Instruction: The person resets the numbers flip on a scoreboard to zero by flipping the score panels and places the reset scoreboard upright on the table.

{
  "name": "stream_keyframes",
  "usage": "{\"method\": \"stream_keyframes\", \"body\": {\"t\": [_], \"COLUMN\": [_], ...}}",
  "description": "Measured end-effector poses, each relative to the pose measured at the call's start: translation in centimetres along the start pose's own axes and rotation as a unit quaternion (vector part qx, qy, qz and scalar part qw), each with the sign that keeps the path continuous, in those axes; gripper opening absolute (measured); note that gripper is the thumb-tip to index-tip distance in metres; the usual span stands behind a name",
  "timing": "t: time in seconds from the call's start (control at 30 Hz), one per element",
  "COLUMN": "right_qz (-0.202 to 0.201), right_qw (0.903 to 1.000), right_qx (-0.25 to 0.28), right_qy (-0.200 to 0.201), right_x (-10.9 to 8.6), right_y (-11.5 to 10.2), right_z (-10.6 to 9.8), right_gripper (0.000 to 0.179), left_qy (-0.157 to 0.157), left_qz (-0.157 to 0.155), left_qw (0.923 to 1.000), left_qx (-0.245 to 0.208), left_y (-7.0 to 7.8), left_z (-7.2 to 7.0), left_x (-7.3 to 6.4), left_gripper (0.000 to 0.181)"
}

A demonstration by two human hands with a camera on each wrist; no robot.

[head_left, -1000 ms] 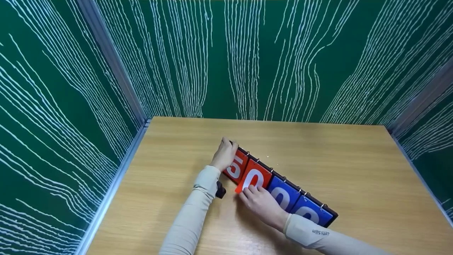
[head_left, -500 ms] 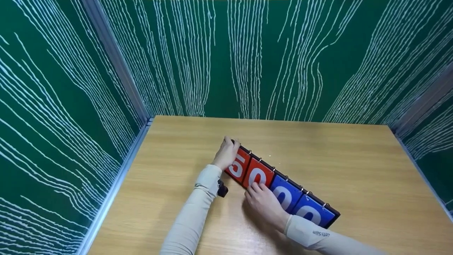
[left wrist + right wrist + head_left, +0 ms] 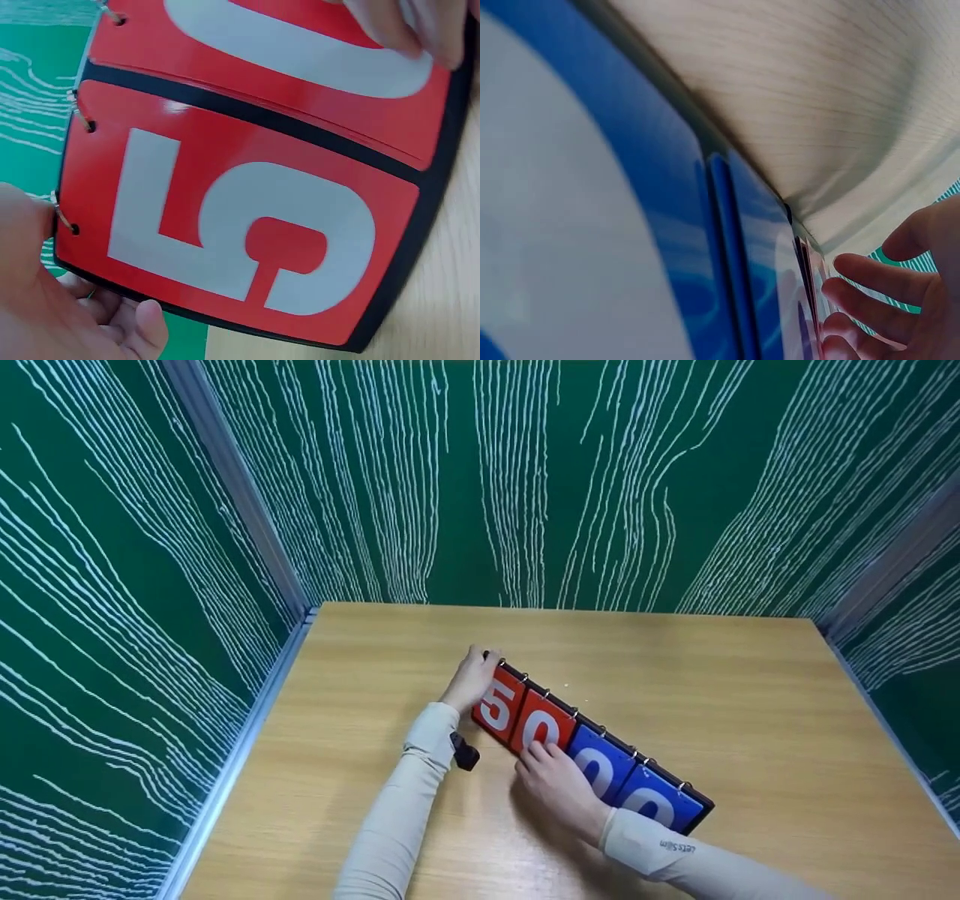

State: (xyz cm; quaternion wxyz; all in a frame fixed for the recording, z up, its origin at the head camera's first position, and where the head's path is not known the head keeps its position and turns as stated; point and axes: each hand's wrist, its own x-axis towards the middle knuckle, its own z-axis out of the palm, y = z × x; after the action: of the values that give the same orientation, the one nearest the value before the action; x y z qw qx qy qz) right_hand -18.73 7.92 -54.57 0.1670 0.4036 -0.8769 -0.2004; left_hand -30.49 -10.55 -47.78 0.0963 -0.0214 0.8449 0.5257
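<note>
A flip scoreboard (image 3: 251, 123) with a black backing lies slanted over the wooden table, its cards hung on metal rings along the far edge. From left to right show a red 5 card (image 3: 497, 706), a red 0 card (image 3: 142, 37) and two blue 0 cards, the last blue card (image 3: 669, 797) partly behind the right forearm. My left hand (image 3: 470, 679) grips the scoreboard's left end, fingers bent at its edge. At the bottom of the red 0, the fingertips of my right hand (image 3: 561, 786) touch the card; in the right wrist view its thumb stands apart from the loosely bent fingers.
The wooden table (image 3: 360, 660) has green walls (image 3: 457, 510) with white wavy lines behind it and at both sides. A metal post (image 3: 240, 495) stands at the back left corner. A black wrist device (image 3: 466, 751) sticks out beside the left cuff.
A second ago the red 0 card's lower corner was lifted in the right hand's fingers; now it lies flat against the scoreboard. The left hand has kept its grip.
</note>
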Motion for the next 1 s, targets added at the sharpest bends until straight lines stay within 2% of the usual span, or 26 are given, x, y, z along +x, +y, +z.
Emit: {"method": "stream_keyframes", "body": {"t": [0.17,0.3,0.4,0.53,0.8,1.0], "right_qz": [0.013,0.009,0.004,0.003,0.011,0.011], "right_qw": [0.9998,0.9997,0.9999,1.0,0.9997,0.9998], "right_qx": [0.01,-0.003,-0.011,-0.006,0.006,0.014], "right_qy": [0.013,0.021,0.012,0.003,0.021,0.013], "right_x": [0.0,-0.1,-0.1,-0.1,0.0,0.0], "right_y": [-0.1,-0.1,0.0,0.1,0.3,0.5], "right_z": [0.1,0.2,0.1,-0.2,-0.4,-0.8], "right_gripper": [0.029,0.026,0.028,0.031,0.026,0.027], "left_qy": [0.009,0.032,0.043,0.041,0.021,0.014], "left_qz": [0.012,0.028,0.026,0.017,0.004,0.004], "left_qw": [0.9999,0.9991,0.9987,0.9989,0.9997,0.9999], "left_qx": [-0.009,-0.004,-0.005,-0.012,-0.011,-0.005], "left_y": [0.2,0.2,0.1,0.1,0.2,0.1], "left_z": [-0.6,-0.8,-0.9,-0.9,-1.3,-1.5], "left_x": [0.1,0.5,0.5,0.5,0.3,0.2], "left_gripper": [0.04,0.032,0.028,0.027,0.032,0.029]}}
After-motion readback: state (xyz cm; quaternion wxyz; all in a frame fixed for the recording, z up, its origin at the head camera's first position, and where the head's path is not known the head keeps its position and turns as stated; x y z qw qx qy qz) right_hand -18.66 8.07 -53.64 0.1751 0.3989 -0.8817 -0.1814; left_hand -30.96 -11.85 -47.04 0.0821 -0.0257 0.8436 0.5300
